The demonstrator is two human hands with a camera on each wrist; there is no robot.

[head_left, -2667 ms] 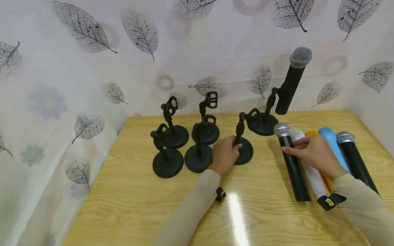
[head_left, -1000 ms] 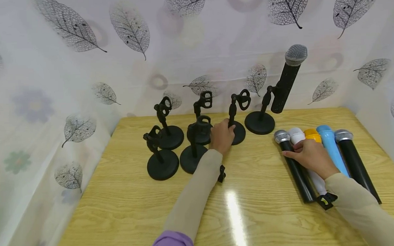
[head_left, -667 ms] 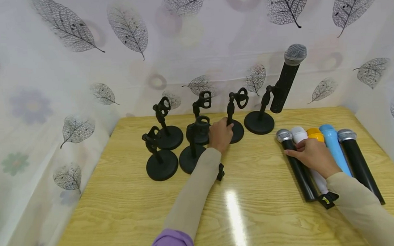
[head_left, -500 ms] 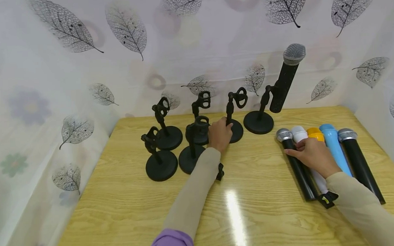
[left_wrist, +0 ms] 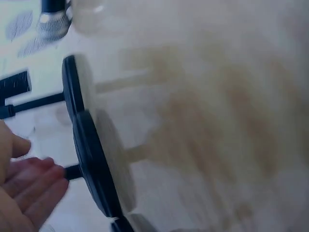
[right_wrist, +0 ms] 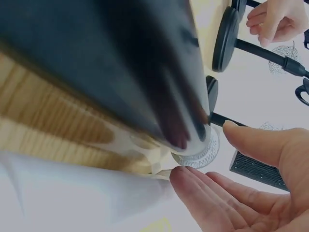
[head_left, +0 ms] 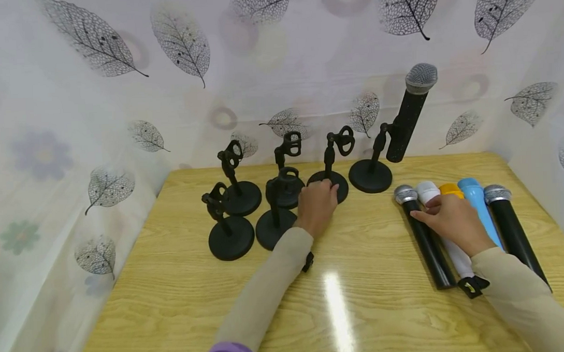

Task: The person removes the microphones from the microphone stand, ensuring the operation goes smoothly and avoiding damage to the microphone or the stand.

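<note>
My left hand [head_left: 317, 208] hovers just in front of a black desk microphone stand [head_left: 329, 159], its fingers loosely extended beside the pole. In the left wrist view the fingers [left_wrist: 41, 191] reach toward the pole above the round base [left_wrist: 96, 164], not wrapped round it. Over a row of lying microphones is my right hand [head_left: 457, 224], thumb and fingers spread apart. Nearest to it lies a black microphone [head_left: 426, 243] with a silver mesh head; the right wrist view shows it beside the fingertips [right_wrist: 181, 181]. A white microphone [head_left: 457, 255] lies partly under this hand.
Several more black stands [head_left: 231, 237] with empty clips stand to the left. At the back right, one stand [head_left: 370, 175] carries a tilted black microphone [head_left: 408, 120]. Orange [head_left: 450, 190], blue [head_left: 481, 210] and black [head_left: 517, 235] microphones lie at right. A leaf-patterned curtain [head_left: 241, 84] borders the table.
The left hand pushed the stand back toward the curtain, level with the rear row, then let go and drew back slightly. The right hand has shifted slightly off the black microphone.
</note>
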